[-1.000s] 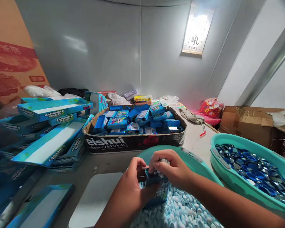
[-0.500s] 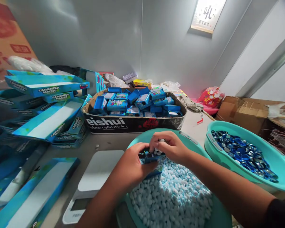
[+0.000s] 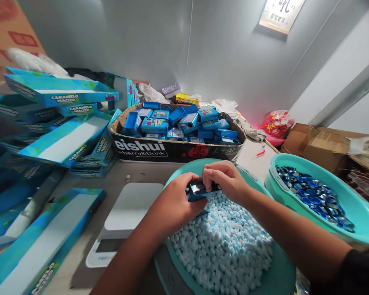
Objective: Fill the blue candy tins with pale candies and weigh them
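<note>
Watching from beside the bench, I would judge that filling a small blue tin [image 3: 197, 189] is the step in hand. It sits in the grasp of the left hand [image 3: 176, 196], thumb along the near side and fingers around the far side, tilted above the pale sweets [image 3: 227, 246] heaped beneath both hands in a turquoise tub [image 3: 187, 166]. The right hand [image 3: 224, 178] is bent over the tin's top with its fingers curled down at the mouth; whether sweets are pinched within them I cannot tell, nor can I see how full the tin is. To my mind the next move calls for a steady left grip, the mouth kept upward, while the right fingertips work any sweets inside without spilling them; after that, the level would want a look. Just left of the left hand and forearm lies a white scale [image 3: 132, 209], its plate handy should the weight need checking. Beyond both hands stands a black-sided carton [image 3: 175, 152] piled with similar blue tins [image 3: 155, 124]. Off to the right of the right hand, another turquoise tub [image 3: 364, 217] holds small blue-and-silver pieces [image 3: 313, 196], which neither hand touches.
</note>
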`<state>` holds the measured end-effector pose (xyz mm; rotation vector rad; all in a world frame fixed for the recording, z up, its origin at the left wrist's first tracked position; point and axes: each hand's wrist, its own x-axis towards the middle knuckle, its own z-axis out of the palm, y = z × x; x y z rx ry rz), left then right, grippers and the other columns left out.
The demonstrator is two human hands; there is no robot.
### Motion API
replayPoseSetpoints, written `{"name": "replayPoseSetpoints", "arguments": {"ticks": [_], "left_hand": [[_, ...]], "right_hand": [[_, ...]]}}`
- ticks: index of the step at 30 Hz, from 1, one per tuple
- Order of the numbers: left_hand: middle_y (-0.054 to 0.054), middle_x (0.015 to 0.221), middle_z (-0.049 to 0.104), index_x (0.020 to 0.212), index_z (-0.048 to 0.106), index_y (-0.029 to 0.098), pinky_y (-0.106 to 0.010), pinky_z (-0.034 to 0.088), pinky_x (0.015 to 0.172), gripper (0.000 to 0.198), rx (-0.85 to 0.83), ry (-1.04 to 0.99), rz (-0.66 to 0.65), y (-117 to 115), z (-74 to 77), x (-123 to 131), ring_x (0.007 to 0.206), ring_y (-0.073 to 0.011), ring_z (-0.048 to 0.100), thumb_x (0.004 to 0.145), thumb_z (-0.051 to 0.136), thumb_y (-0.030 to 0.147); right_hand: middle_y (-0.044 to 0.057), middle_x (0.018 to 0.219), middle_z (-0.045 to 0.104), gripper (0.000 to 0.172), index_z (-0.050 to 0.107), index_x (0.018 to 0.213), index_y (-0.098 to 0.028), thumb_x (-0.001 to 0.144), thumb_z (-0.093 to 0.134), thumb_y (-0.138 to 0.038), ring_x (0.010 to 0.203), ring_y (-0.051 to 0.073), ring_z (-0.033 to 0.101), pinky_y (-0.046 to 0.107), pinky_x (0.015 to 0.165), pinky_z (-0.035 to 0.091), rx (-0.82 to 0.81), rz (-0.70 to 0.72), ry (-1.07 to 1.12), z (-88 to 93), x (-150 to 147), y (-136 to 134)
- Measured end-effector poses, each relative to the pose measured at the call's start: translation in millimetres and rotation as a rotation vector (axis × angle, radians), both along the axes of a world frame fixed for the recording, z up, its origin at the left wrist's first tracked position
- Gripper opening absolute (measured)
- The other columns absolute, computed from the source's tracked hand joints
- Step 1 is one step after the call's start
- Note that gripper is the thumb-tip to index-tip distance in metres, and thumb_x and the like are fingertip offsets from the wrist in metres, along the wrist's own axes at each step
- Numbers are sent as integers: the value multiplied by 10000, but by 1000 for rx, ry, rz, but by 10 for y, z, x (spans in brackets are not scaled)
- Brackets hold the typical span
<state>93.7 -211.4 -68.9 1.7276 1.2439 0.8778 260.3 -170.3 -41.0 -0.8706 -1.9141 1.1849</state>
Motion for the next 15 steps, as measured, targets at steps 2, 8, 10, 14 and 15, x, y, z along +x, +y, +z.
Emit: {"name": "replayPoseSetpoints", "arguments": {"ticks": [2, 8, 10, 14, 15], "left_hand": [[-29, 1053, 676, 1053, 628, 227, -319, 485, 797, 326, 13, -24, -7, -4, 12, 7, 932, -213, 637, 728, 644, 238], [-33, 1052, 666, 1034, 608, 223, -323, 471, 813, 290, 57, -22, -33, -6, 27, 3, 954, -212, 617, 744, 619, 212], [-33, 1064, 660, 1048, 602, 226, -330, 462, 831, 308, 69, -1, -35, -3, 20, -5, 972, -219, 609, 742, 628, 218], [-28, 1057, 652, 1054, 594, 231, -335, 456, 822, 306, 64, 24, -27, 3, 9, -9, 963, -226, 607, 749, 626, 243], [-24, 1040, 651, 1047, 591, 233, -334, 457, 805, 295, 61, 32, -25, 3, 9, -7, 946, -224, 609, 753, 620, 246]], "right_hand": [[20, 523, 546, 433, 566, 500, -182, 873, 479, -386, 543, 131, 476, 268, 584, 359, -21, -9, 35, -16, 3, 1], [28, 555, 577, 362, 600, 588, -176, 880, 481, -354, 575, 153, 529, 290, 628, 411, -192, -2, 248, -75, 5, 22], [31, 570, 586, 341, 619, 621, -178, 878, 470, -346, 587, 164, 557, 297, 625, 424, -237, 16, 317, -60, -4, 23], [34, 615, 602, 332, 651, 672, -181, 866, 487, -395, 653, 182, 601, 328, 699, 466, -306, 69, 406, 1, -21, 32], [39, 637, 611, 339, 658, 679, -179, 859, 505, -422, 681, 188, 608, 342, 734, 474, -306, 78, 411, 13, -23, 40]]}}
